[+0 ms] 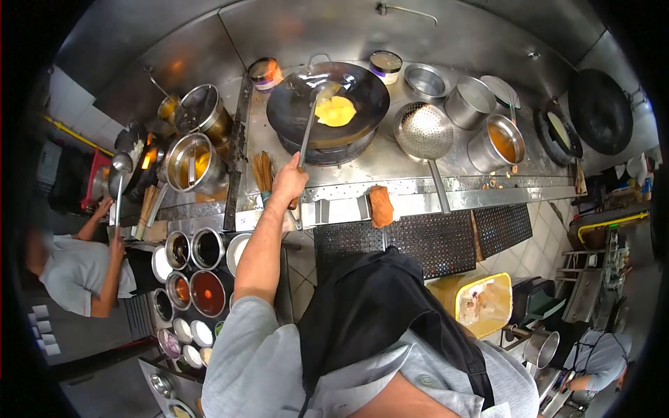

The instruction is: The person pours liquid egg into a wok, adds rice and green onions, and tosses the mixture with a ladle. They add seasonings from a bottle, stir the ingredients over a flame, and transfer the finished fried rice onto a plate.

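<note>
"How are the hands placed?"
"The left hand (289, 182) is wrapped around the handle of a long metal utensil (309, 131); the right hand is out of view, so I can't tell its state."
"And the utensil's far end?"
"Inside the black wok (366, 90), at the soft yellow food (336, 113) lying there."
"What's near the wok?"
"A perforated strainer (424, 136) just to its right on the counter (380, 167), and a bristle brush (263, 173) near the left hand."
</note>
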`<state>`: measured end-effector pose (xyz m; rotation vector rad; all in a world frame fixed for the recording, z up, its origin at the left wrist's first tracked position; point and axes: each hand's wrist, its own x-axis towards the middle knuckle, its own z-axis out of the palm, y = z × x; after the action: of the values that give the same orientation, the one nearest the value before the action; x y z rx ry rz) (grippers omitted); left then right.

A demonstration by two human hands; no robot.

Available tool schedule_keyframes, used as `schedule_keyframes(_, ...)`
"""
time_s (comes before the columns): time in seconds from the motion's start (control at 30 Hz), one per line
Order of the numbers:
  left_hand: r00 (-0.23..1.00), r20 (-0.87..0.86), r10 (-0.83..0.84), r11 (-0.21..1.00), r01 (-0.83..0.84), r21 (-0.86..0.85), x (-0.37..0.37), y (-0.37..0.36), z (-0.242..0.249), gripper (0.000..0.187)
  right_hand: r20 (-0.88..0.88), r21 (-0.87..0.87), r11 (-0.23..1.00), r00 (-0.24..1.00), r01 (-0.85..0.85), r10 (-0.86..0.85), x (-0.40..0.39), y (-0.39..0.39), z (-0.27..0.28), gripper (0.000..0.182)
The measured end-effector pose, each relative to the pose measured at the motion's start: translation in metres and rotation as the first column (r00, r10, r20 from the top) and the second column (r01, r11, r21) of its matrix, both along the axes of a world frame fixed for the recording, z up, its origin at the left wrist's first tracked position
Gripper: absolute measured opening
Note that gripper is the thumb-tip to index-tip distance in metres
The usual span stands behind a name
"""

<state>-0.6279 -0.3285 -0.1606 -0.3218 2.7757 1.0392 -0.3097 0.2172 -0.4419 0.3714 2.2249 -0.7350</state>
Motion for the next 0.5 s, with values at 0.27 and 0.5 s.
schedule_keyframes(0.27,0.997,0.046,0.068,0.951,-0.079,0.299,0.025,0.014,0.031,0.073,0.009,-0.009,0.999,0.999,-0.040,0.041,-0.006,0.010,-0.010,0.050)
schedule_keyframes(0.5,0.982,0.156,0.104,0.816,-0.174,0.552,-0.002,0.024,0.015,0.074,-0.006,-0.038,0.996,0.996,-0.085,0.085,-0.021,0.026,-0.020,0.050)
